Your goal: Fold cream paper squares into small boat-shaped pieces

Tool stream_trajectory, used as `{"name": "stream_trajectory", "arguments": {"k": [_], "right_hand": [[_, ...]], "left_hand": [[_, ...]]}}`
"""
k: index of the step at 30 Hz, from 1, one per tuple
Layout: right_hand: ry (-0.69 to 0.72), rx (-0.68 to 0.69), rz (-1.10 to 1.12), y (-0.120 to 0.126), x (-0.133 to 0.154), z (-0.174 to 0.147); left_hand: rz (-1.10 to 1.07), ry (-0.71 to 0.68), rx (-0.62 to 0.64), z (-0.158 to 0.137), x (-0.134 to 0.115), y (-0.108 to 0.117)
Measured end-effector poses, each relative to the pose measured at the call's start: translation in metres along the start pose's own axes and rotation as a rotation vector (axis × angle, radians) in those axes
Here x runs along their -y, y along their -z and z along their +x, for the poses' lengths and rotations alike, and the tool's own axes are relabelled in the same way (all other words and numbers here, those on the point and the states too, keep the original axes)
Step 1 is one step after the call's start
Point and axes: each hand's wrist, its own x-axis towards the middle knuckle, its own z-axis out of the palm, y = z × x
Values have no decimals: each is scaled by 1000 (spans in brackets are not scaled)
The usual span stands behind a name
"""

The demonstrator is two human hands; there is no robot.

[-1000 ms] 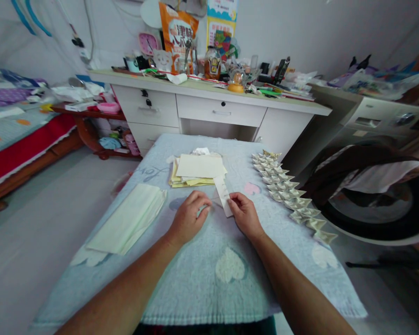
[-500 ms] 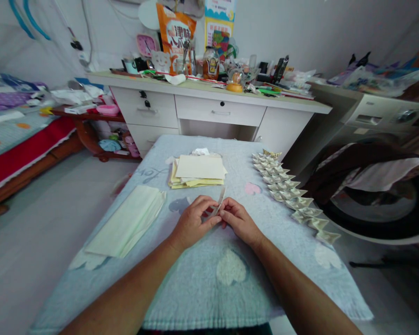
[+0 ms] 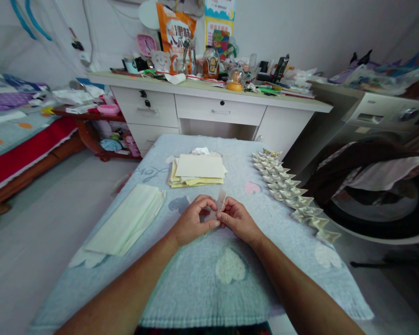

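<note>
Item: one strip of paper [image 3: 221, 199], pale, slim, flat-faced, upper end upright between my hands, just above the cloth and nearer me than the stack.
Item: my right hand [image 3: 240, 221], thumb and forefinger clamped on the strip.
Item: my left hand [image 3: 192, 222], thumb and forefinger curved, tips at the strip; whether they pinch it I cannot tell.
Item: stack of paper [image 3: 199, 166], cream over yellow, oblong, edges uneven.
Item: pale green sheets [image 3: 129, 221], long, thin, layered, to my left.
Item: row of folded pieces [image 3: 288, 190], pointed, ridged, to my right.
Item: cloth [image 3: 195, 279], blue, napped, heart-patterned.
Condition: strip's lower part mostly hidden by my fingers; its markings illegible; forearms cut off by the lower edge.
Variance: half a second ago the strip shows nearly edge-on; now more of its face shows.
</note>
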Motion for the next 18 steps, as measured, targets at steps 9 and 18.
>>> {"name": "stream_trajectory", "arguments": {"k": [9, 18], "right_hand": [[-2, 28, 28, 1, 3, -1], [6, 14, 27, 4, 3, 0]], "left_hand": [[-85, 35, -10, -1, -3, -1], [-209, 82, -25, -2, -1, -3]]}}
